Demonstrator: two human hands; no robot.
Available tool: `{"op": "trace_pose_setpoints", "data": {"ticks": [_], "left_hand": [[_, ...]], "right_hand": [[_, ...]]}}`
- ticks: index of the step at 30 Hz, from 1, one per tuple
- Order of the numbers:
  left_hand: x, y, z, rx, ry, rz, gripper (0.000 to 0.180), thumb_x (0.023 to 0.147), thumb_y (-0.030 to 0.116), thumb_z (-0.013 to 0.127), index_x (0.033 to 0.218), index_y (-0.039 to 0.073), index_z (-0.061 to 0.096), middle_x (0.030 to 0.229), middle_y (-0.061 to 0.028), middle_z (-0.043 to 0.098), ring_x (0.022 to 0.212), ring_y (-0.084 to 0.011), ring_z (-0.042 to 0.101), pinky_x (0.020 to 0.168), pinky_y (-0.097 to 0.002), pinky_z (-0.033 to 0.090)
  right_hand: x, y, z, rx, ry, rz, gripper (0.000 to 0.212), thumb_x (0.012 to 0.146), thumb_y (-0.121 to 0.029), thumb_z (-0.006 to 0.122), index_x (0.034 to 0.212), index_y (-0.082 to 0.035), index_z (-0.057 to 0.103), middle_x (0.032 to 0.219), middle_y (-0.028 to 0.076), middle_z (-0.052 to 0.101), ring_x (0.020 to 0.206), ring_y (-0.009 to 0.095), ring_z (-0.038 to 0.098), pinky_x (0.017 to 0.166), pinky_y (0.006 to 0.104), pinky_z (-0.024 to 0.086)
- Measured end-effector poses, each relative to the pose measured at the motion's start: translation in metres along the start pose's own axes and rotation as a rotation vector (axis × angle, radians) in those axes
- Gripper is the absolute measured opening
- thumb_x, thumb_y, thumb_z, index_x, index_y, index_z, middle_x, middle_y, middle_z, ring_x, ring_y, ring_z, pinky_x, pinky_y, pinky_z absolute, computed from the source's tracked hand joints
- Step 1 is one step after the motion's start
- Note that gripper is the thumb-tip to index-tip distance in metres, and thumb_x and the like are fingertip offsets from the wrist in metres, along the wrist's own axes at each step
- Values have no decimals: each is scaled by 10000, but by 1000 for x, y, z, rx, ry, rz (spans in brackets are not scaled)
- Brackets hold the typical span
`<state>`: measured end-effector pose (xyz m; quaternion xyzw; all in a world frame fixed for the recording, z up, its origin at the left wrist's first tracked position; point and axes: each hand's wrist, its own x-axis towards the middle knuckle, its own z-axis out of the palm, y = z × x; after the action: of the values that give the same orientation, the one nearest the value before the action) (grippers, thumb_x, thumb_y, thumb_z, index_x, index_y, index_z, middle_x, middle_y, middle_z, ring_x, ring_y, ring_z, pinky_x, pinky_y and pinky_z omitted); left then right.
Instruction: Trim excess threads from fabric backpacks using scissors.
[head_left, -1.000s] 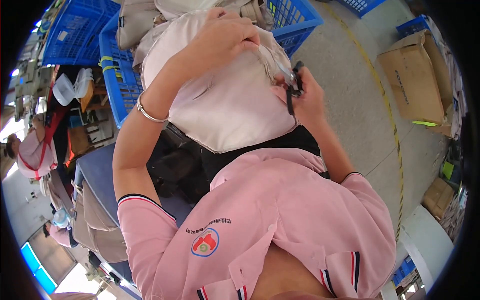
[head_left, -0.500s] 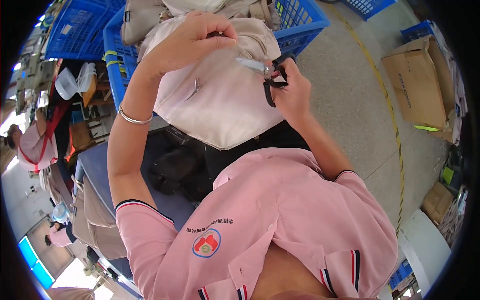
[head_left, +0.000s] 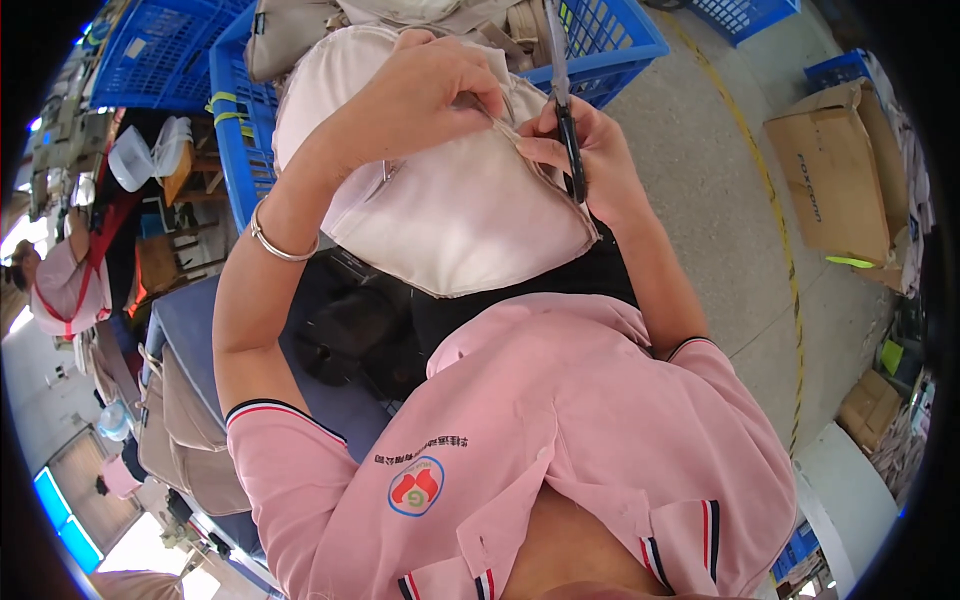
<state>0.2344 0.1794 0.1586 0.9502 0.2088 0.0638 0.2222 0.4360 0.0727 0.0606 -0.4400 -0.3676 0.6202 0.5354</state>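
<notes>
A cream fabric bag point(head_left: 470, 220) with a metal zipper pull lies over my lap, against a blue crate. At its upper right edge, my left hand point(head_left: 430, 95) is closed and pinches the seam. My right hand point(head_left: 605, 165) is closed around black-handled scissors point(head_left: 567, 125), whose blades point up and away from me. The thumb and forefinger of that hand also pinch the bag's edge, close to the left fingertips. Between the two hands a short stretch of seam is pulled up. Whether a thread is held there is too small to tell.
Behind the bag, the blue crate point(head_left: 229, 140) holds more beige bags point(head_left: 290, 40). An open cardboard box point(head_left: 835, 180) stands on the floor at right, beyond a yellow line point(head_left: 765, 185). Beige bags point(head_left: 190, 430) hang at left. Other people point(head_left: 75, 280) are at the far left.
The scissors have swung from pointing left at the seam to pointing upward. My right thumb and forefinger now grip the bag's edge, and my left hand has shifted right and nearer.
</notes>
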Motion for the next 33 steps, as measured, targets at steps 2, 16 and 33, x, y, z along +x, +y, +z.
{"op": "trace_pose_setpoints", "data": {"ticks": [2, 16, 33], "left_hand": [[0, -6, 2, -12, 8, -20, 74, 810, 119, 689, 873, 82, 678, 847, -5, 597, 919, -173, 555, 987, -351, 301], [-11, -30, -3, -408, -36, -237, 67, 833, 41, 663, 867, -17, 671, 770, -4, 608, 746, -74, 541, 693, -232, 437], [-14, -34, -5, -562, -114, -269, 84, 855, 56, 667, 919, 5, 686, 832, 22, 633, 822, -52, 559, 789, -216, 457]], "right_hand": [[-2, 1, -4, -102, 7, -14, 276, 809, -138, 818, 912, -20, 590, 839, 34, 665, 762, 89, 601, 660, 263, 477], [-74, 14, -15, -1327, 96, -129, 706, 735, -531, 803, 1079, 17, 520, 1020, 154, 589, 967, 367, 626, 719, 451, 525], [-56, 28, 1, -1307, 130, -343, 599, 788, -553, 757, 893, -9, 531, 848, 153, 639, 729, 357, 669, 592, 435, 520]]}}
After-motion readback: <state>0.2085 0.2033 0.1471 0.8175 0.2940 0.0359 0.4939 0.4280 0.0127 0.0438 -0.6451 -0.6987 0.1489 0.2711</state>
